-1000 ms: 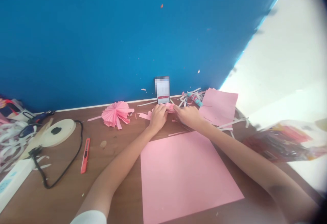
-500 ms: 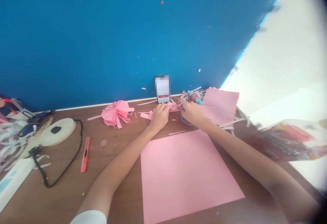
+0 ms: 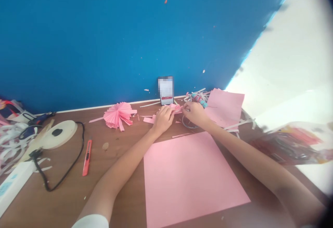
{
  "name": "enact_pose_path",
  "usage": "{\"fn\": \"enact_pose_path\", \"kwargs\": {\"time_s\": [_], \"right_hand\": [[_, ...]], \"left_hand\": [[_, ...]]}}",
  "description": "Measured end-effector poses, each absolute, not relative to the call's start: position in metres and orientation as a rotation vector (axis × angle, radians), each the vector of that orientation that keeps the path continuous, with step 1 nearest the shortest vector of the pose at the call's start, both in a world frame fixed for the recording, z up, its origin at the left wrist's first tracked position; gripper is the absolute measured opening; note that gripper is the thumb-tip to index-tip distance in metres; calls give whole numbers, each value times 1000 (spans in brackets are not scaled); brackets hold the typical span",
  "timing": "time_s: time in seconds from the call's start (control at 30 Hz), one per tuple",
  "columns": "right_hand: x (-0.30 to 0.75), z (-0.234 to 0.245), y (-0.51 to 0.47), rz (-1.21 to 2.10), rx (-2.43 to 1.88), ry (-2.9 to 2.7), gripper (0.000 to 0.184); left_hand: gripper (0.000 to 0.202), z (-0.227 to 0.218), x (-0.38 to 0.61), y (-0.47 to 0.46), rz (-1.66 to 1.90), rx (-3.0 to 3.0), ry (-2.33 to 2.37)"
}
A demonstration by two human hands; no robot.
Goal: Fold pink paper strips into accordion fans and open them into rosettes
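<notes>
My left hand (image 3: 163, 119) is closed over a small pleated piece of pink paper (image 3: 177, 108), gripping it near the back of the table. Close to its right end, my right hand (image 3: 194, 113) pinches thumb and fingers together. What those fingers hold, if anything, is too small to make out. Under that hand lies a thin clear ring (image 3: 189, 125), partly covered. A large sheet of pink paper (image 3: 192, 179) rests flat between my forearms. Off to the left sits a fan-folded pink paper rosette (image 3: 118, 115) with loose strips.
A phone (image 3: 166, 91) leans on the blue wall. Left are a red box cutter (image 3: 87, 158), a black cable (image 3: 82, 151), a white disc (image 3: 59, 134) and a power strip (image 3: 15, 186). At right lie pink sheets (image 3: 226, 106), paper strips and a plastic bag (image 3: 291, 145).
My right hand has drawn slightly back and its fingers have closed in, showing more of the clear ring beneath. The left hand has barely moved on the pleated paper.
</notes>
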State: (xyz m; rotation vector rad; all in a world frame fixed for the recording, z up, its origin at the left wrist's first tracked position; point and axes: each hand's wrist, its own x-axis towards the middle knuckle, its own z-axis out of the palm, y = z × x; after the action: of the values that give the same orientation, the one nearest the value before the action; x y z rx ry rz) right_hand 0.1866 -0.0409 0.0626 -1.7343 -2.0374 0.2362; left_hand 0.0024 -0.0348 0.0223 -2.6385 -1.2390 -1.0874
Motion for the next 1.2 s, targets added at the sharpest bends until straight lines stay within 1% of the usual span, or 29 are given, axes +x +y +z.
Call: {"fn": "enact_pose_path", "kwargs": {"time_s": [0.27, 0.37, 0.47, 0.67, 0.97, 1.2], "right_hand": [[184, 61, -44, 199, -1748, -1961, 22], [184, 59, -43, 195, -1759, -1972, 25], [184, 60, -43, 207, -1729, -2007, 29], [180, 64, -47, 213, -1671, -2097, 30], [187, 65, -43, 217, -1710, -2190, 28], [190, 71, -45, 167, -1692, -2240, 26]], "left_hand": [[20, 25, 3, -37, -1084, -2647, -1233], [21, 25, 3, -38, -1076, -2639, -1248], [24, 26, 3, -37, -1044, -2639, -1304], [30, 23, 3, -35, -977, -2628, -1433], [25, 27, 5, -38, -909, -2529, -1315], [22, 24, 5, -35, -984, -2503, -1310]]}}
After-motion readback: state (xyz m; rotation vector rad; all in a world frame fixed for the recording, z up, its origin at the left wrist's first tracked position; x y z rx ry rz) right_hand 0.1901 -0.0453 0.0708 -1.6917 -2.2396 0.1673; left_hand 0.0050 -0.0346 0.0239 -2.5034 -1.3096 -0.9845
